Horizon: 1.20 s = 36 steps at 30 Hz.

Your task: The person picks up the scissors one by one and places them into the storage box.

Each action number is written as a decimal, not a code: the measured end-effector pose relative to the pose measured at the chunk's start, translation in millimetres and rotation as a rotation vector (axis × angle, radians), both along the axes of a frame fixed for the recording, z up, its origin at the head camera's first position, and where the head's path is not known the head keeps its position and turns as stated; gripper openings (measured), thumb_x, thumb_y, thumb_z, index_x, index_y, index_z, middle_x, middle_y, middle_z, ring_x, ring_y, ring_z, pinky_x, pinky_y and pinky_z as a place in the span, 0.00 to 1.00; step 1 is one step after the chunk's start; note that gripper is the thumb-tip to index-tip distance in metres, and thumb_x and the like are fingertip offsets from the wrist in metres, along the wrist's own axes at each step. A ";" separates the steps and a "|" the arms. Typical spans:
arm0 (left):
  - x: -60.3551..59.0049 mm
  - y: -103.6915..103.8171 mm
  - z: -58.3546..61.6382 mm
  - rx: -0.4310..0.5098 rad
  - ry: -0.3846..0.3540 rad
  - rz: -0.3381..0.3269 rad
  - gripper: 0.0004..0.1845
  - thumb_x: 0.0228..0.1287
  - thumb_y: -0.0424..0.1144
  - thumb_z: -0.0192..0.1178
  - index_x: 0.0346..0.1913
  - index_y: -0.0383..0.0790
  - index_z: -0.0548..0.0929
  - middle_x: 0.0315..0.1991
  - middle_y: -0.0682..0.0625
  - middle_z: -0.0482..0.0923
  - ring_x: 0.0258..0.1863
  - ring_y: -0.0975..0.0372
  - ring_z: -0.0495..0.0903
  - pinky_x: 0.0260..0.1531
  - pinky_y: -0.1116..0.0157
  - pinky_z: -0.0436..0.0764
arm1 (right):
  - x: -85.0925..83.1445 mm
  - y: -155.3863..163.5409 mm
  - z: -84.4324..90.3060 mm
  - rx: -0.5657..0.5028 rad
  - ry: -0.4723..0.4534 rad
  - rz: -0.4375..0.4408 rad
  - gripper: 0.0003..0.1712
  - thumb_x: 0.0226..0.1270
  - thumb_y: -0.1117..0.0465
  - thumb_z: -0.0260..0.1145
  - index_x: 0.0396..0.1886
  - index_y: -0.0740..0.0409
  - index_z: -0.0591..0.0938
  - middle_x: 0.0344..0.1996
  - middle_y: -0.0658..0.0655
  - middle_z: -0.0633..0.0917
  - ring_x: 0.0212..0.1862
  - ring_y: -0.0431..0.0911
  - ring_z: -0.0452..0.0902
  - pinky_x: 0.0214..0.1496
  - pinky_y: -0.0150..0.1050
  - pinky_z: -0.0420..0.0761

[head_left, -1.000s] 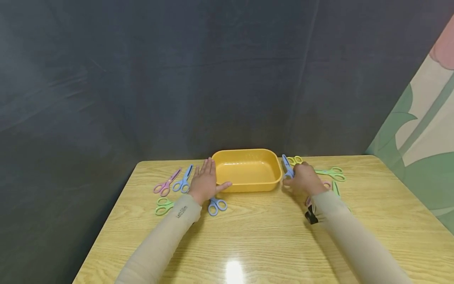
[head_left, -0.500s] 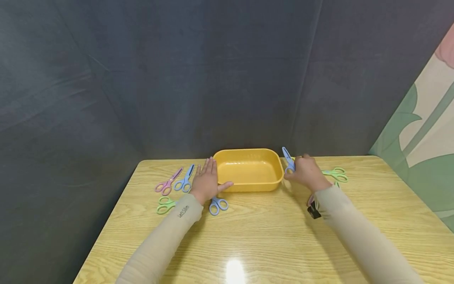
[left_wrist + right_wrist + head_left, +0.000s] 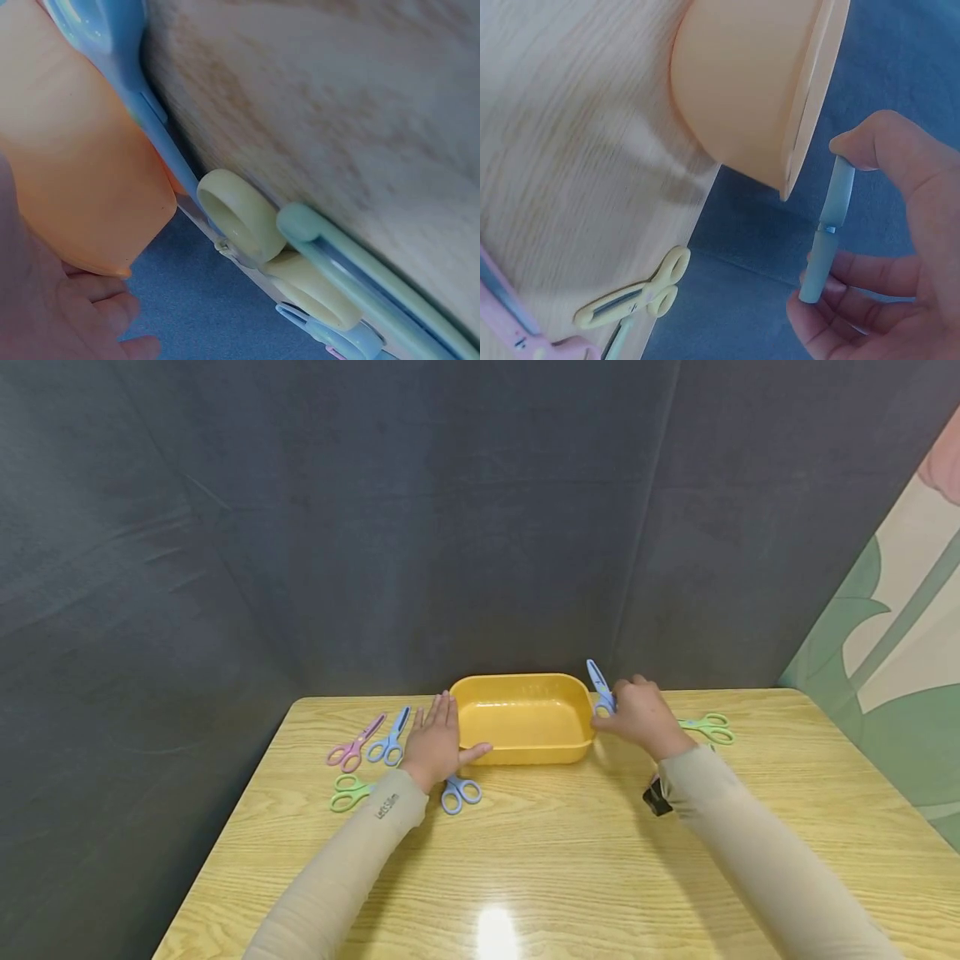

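Observation:
My left hand [image 3: 437,745] lies flat with straight fingers along the left end of a yellow plastic tray [image 3: 528,757], thumb spread across its front wall. My right hand [image 3: 643,720] pinches a pair of blue scissors [image 3: 597,681] by the handles, blades pointing up and away, raised beside the tray's right rim. In the right wrist view these scissors appear edge-on, between thumb and fingers, apart from the tray. Another pair of blue scissors [image 3: 461,792] lies partly hidden beneath my left wrist.
On the left of the table [image 3: 555,860] lie pink scissors [image 3: 356,745], blue scissors [image 3: 390,743] and green scissors [image 3: 350,793]. To the right are green scissors [image 3: 708,727], yellow scissors [image 3: 645,289] and pink scissors [image 3: 510,311]. A dark curtain [image 3: 465,527] hangs behind.
My right hand has lifted the blue scissors from the table's right side and carried them up and slightly left, to the tray's rim. My left hand has stayed in place.

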<state>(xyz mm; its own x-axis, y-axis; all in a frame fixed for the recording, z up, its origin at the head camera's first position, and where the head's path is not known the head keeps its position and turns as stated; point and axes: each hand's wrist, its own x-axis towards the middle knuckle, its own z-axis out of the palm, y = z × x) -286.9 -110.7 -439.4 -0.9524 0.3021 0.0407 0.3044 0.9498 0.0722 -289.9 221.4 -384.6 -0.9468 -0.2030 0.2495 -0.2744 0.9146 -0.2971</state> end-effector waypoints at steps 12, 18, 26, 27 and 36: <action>3.4 1.3 2.0 0.014 -0.009 -0.001 0.60 0.66 0.78 0.42 0.79 0.27 0.48 0.80 0.35 0.43 0.81 0.49 0.41 0.77 0.46 0.47 | 1.4 -19.8 -7.0 -0.061 0.009 0.038 0.20 0.48 0.55 0.71 0.30 0.69 0.79 0.28 0.61 0.73 0.33 0.60 0.69 0.34 0.47 0.70; 2.9 1.2 2.1 0.008 -0.013 0.005 0.60 0.66 0.78 0.41 0.79 0.27 0.47 0.80 0.35 0.42 0.81 0.49 0.40 0.77 0.47 0.48 | -1.3 -33.5 -13.7 -0.089 0.028 0.066 0.17 0.48 0.56 0.71 0.29 0.67 0.79 0.27 0.59 0.73 0.34 0.59 0.68 0.35 0.46 0.69; 2.0 1.2 0.0 0.037 0.001 -0.003 0.60 0.66 0.78 0.43 0.79 0.27 0.48 0.80 0.35 0.43 0.81 0.49 0.40 0.77 0.47 0.47 | -2.8 -49.6 -18.9 -0.103 0.015 0.069 0.20 0.47 0.56 0.74 0.31 0.67 0.80 0.29 0.59 0.73 0.35 0.58 0.69 0.33 0.45 0.71; 1.8 1.0 -0.4 0.041 0.003 -0.003 0.60 0.65 0.78 0.43 0.79 0.27 0.48 0.80 0.35 0.43 0.81 0.49 0.40 0.77 0.47 0.47 | -3.0 -51.3 -19.6 -0.104 0.017 0.073 0.20 0.47 0.55 0.74 0.31 0.68 0.80 0.29 0.59 0.73 0.35 0.58 0.69 0.33 0.45 0.71; -0.5 0.6 -5.5 0.044 0.039 -0.001 0.61 0.65 0.78 0.43 0.79 0.27 0.50 0.80 0.35 0.45 0.81 0.48 0.44 0.76 0.46 0.51 | -4.0 -63.3 -25.5 -0.168 0.039 0.111 0.21 0.47 0.57 0.77 0.33 0.70 0.82 0.30 0.60 0.76 0.32 0.54 0.71 0.34 0.45 0.74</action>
<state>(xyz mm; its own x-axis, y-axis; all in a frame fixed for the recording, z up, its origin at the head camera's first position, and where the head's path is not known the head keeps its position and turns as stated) -287.4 -110.1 -445.0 -0.9495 0.3004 0.0910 0.3089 0.9457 0.1015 -293.9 158.1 -410.1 -0.9101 -0.2576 0.3244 -0.3846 0.8166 -0.4304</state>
